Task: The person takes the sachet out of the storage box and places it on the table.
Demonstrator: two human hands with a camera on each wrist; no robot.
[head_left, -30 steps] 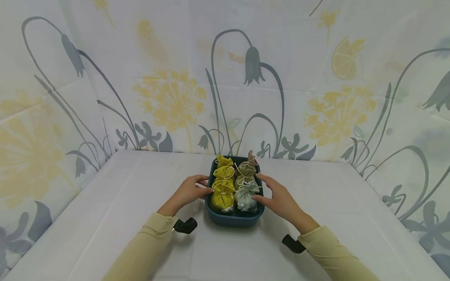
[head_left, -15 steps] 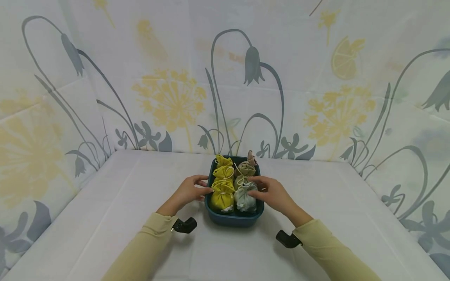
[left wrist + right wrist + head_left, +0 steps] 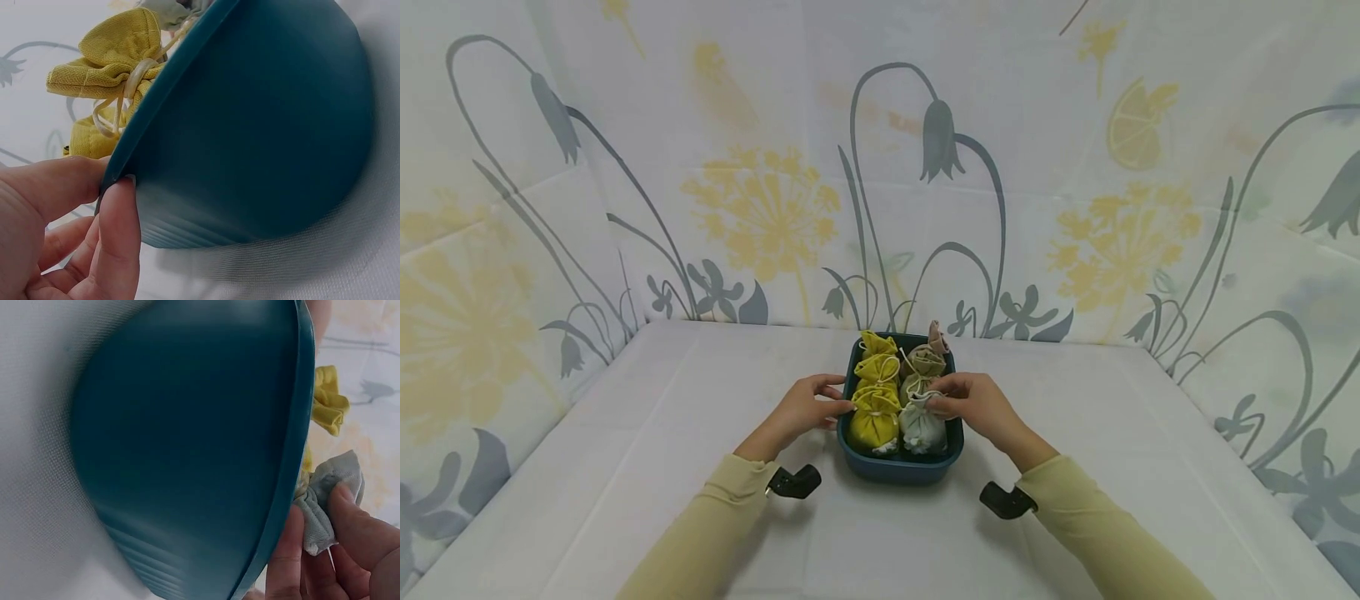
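A dark blue tub (image 3: 898, 468) stands mid-table with several small drawstring pouches in it: yellow ones (image 3: 876, 415) on the left, a tan one (image 3: 924, 360) behind, a pale grey-green one (image 3: 921, 428) at the front right. My left hand (image 3: 808, 408) holds the tub's left rim (image 3: 125, 169), thumb and fingers pinching the edge. My right hand (image 3: 973, 404) pinches the gathered top of the grey-green pouch (image 3: 328, 500) just above the tub's right rim (image 3: 294, 456).
The table (image 3: 625, 467) is covered in white cloth, with flowered fabric walls (image 3: 760, 192) behind and to both sides. The tub's wall (image 3: 262, 125) fills most of both wrist views.
My right hand moved from the tub's right side onto the grey-green pouch and closed its fingers on the pouch's top. The left hand stayed on the rim.
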